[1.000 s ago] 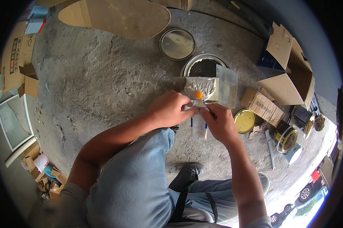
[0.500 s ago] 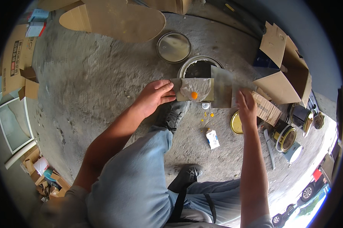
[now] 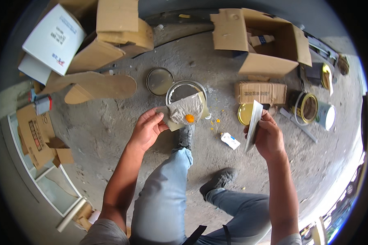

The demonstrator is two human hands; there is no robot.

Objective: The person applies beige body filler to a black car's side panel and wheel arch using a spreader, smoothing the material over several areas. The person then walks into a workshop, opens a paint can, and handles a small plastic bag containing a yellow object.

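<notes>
My left hand [image 3: 147, 128] grips the edge of a flat metal scraper [image 3: 175, 126]. A mound of grey putty [image 3: 186, 107] is spread over it, with an orange dab of paste [image 3: 189, 118] near the lower side. My right hand [image 3: 270, 135] pinches a second flat scraper [image 3: 254, 125], held nearly edge-on and apart from the first. Just beyond the loaded scraper stands an opened round tin [image 3: 204, 92], its mouth partly covered by the scraper. A round metal lid [image 3: 160, 81] lies to the left of the tin.
On the concrete lie a white crumpled tube [image 3: 230, 141] and orange spots. At right are a yellow lid [image 3: 244, 113], flattened cardboard [image 3: 261, 93], opened cans [image 3: 309, 107] and a long metal strip [image 3: 302, 126]. Cardboard boxes [image 3: 269, 64] stand far right and far left.
The right-hand scraper has moved right, away from the loaded one, and turned edge-on. The left-hand scraper is tilted now. My view has shifted, showing more boxes at the far left.
</notes>
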